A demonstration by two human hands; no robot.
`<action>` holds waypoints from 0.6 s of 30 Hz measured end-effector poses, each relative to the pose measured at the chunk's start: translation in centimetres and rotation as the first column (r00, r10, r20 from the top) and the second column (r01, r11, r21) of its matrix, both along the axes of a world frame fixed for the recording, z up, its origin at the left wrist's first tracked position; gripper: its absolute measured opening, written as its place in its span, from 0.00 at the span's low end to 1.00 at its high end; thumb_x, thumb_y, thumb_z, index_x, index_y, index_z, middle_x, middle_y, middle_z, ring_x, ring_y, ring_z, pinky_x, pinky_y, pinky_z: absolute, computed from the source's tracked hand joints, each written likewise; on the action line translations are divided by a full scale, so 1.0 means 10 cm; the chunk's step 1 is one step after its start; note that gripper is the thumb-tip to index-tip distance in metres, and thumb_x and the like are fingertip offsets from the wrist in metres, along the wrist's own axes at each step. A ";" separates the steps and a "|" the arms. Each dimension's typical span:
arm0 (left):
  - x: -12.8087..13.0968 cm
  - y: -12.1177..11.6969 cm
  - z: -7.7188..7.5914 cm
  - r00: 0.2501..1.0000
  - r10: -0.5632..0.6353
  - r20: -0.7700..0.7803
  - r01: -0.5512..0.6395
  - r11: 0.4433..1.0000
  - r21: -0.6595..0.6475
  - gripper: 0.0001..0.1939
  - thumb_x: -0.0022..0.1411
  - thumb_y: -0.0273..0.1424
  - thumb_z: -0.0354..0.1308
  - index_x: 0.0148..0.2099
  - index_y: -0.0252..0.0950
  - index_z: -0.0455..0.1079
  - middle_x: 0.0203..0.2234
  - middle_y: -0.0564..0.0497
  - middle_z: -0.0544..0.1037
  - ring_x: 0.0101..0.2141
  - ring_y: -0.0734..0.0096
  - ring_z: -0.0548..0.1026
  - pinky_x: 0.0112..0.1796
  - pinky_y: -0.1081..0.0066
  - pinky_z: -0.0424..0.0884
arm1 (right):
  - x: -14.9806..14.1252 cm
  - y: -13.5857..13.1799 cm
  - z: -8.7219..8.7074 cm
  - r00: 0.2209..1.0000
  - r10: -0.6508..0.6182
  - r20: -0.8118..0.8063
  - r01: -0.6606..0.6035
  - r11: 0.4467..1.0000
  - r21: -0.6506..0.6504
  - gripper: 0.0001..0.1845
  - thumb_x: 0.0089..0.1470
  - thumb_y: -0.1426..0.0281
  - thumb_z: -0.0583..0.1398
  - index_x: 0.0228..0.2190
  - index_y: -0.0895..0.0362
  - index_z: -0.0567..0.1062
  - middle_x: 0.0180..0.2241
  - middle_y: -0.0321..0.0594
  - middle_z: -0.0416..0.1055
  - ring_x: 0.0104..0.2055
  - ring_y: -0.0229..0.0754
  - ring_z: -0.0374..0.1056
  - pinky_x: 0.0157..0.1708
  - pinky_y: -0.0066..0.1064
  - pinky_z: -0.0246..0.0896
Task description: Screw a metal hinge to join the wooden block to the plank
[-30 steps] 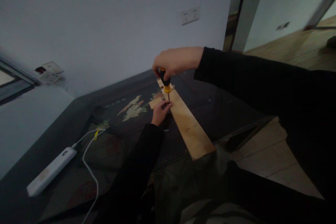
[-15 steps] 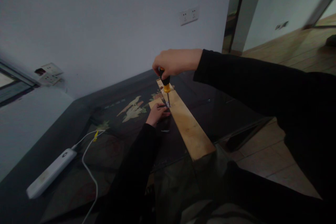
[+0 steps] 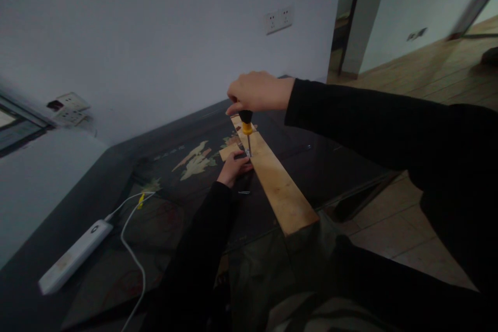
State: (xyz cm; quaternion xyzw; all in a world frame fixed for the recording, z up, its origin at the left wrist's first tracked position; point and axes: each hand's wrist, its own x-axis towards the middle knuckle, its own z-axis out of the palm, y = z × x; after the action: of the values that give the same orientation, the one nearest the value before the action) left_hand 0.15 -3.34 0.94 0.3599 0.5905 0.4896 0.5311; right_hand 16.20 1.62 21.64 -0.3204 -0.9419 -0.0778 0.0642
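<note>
My right hand (image 3: 254, 92) is closed round the top of a black and yellow screwdriver (image 3: 247, 128), which stands nearly upright. Its tip meets a small metal piece (image 3: 248, 153) at the left edge of a long wooden board (image 3: 282, 184). Beside that edge my left hand (image 3: 234, 167) has its thumb and fingers at the metal piece and the board's side. The fingers look pinched on the metal piece, though its exact shape is too small to make out. A short wooden piece (image 3: 230, 152) lies just behind the left hand.
The board lies on a dark table (image 3: 155, 228) with a bird picture, its near end over the table's edge by my legs. Small metal pins (image 3: 244, 192) lie near my left wrist. At left are a white power strip (image 3: 75, 257) and its cable (image 3: 132, 254).
My right hand's grip on the screwdriver handle has shifted, with the thumb now stretched out to the left. The left hand and the board stay in place.
</note>
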 end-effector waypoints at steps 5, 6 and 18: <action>-0.04 0.02 -0.02 0.999 -0.025 0.020 0.025 1.000 -0.018 0.19 0.59 0.20 0.60 0.50 0.34 0.61 0.31 0.49 0.79 0.28 0.72 0.80 0.37 0.68 0.79 | 0.08 -0.03 0.23 0.989 0.110 0.100 -0.085 0.970 -0.227 0.23 0.56 0.66 0.59 0.51 0.65 0.72 0.38 0.44 0.76 0.35 0.39 0.72 0.37 0.31 0.62; -0.04 0.03 -0.03 0.999 -0.031 0.025 0.031 0.999 -0.023 0.18 0.59 0.20 0.59 0.50 0.34 0.61 0.31 0.49 0.79 0.28 0.72 0.80 0.37 0.69 0.79 | 0.09 -0.03 0.24 0.989 0.112 0.099 -0.088 0.972 -0.220 0.21 0.56 0.69 0.59 0.51 0.64 0.72 0.38 0.44 0.76 0.33 0.38 0.72 0.36 0.31 0.62; -0.01 0.04 0.02 0.997 -0.052 0.060 0.052 0.999 -0.004 0.19 0.58 0.17 0.59 0.50 0.33 0.61 0.33 0.48 0.78 0.29 0.71 0.80 0.40 0.66 0.77 | 0.00 0.00 0.00 0.980 -0.128 -0.149 0.146 0.982 0.121 0.26 0.57 0.53 0.55 0.44 0.62 0.78 0.41 0.54 0.76 0.47 0.54 0.69 0.40 0.36 0.60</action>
State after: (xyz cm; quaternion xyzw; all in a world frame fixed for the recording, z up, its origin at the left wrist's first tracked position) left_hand 0.04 -2.97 1.12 0.3587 0.5661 0.4846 0.5622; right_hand 16.25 1.57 21.65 -0.3844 -0.9035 -0.1210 0.1460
